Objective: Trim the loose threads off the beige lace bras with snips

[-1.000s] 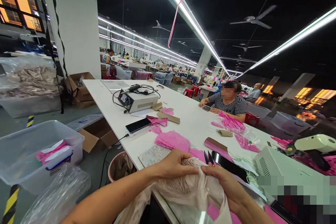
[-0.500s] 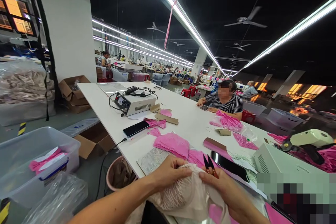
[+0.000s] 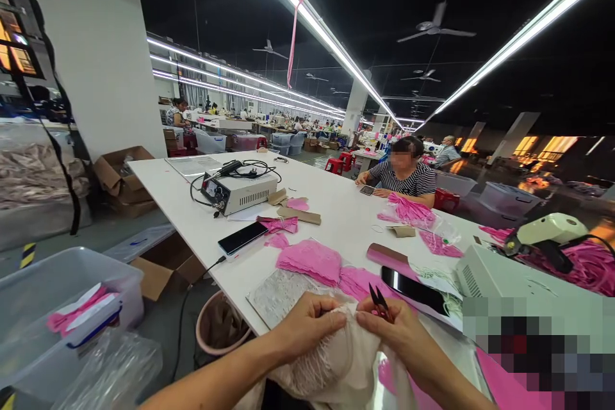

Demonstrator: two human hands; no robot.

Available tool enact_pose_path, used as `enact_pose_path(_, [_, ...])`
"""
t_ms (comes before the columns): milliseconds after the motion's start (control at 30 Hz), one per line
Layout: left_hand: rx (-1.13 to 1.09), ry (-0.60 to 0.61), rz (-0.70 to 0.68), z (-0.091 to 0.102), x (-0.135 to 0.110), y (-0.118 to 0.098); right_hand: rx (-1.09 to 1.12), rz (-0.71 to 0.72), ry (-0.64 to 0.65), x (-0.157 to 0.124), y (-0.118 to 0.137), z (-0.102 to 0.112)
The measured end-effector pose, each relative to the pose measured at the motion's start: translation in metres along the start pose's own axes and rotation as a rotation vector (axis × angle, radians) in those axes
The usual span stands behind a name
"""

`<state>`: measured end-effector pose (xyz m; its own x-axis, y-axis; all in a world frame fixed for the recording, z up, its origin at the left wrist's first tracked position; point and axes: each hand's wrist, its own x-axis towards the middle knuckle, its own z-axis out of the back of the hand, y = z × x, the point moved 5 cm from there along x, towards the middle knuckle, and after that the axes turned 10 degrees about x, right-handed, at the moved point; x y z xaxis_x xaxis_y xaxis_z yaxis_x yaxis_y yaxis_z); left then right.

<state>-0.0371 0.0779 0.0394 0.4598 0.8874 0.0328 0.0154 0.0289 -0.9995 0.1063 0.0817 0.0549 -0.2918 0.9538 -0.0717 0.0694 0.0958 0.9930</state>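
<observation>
My left hand point(image 3: 307, 323) pinches the top edge of a beige lace garment piece point(image 3: 331, 365) at the near edge of the white table point(image 3: 346, 224). My right hand point(image 3: 398, 333) grips the same fabric from the right and holds small thread snips point(image 3: 378, 301), whose black blades point up. Both hands are closed on the fabric, almost touching each other. Pink lace pieces point(image 3: 312, 261) lie on the table just beyond them.
A black phone point(image 3: 414, 290) lies right of my hands, another phone point(image 3: 243, 237) further left. A grey control box point(image 3: 239, 192) with cables stands farther back. A person in a striped shirt point(image 3: 406, 179) sits across. A pink bin point(image 3: 218, 327) and plastic crates point(image 3: 57, 320) stand left on the floor.
The view has swung slightly right and down. My hands stay on the beige fabric, and the snips have drawn closer to my left hand.
</observation>
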Motion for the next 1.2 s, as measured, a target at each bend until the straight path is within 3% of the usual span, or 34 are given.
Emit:
enact_pose_path(133, [-0.009, -0.02, 0.043, -0.002, 0.001, 0.003, 0.036, 0.009, -0.025, -0.002, -0.002, 0.0])
enact_pose_path(367, [0.081, -0.09, 0.091, -0.002, 0.003, 0.002, 0.169, -0.113, 0.016, -0.001, -0.015, -0.001])
enact_pose_path(533, [0.006, -0.022, 0.114, -0.005, 0.002, 0.006, 0.241, -0.145, 0.006, -0.002, -0.022, 0.003])
enact_pose_path(667, [0.027, 0.012, 0.12, -0.005, 0.001, 0.005, 0.153, -0.106, 0.006, -0.002, -0.019, 0.005])
enact_pose_path(900, [0.081, 0.017, 0.11, -0.007, 0.002, 0.0, -0.229, 0.094, 0.023, -0.003, 0.003, 0.003])
enact_pose_path(1000, [0.011, 0.019, 0.127, -0.008, 0.003, 0.003, -0.218, 0.066, 0.044, -0.003, 0.004, 0.003])
enact_pose_path(1200, [-0.152, 0.02, 0.164, -0.009, 0.008, 0.009, -0.289, 0.077, -0.06, -0.001, 0.0, 0.012])
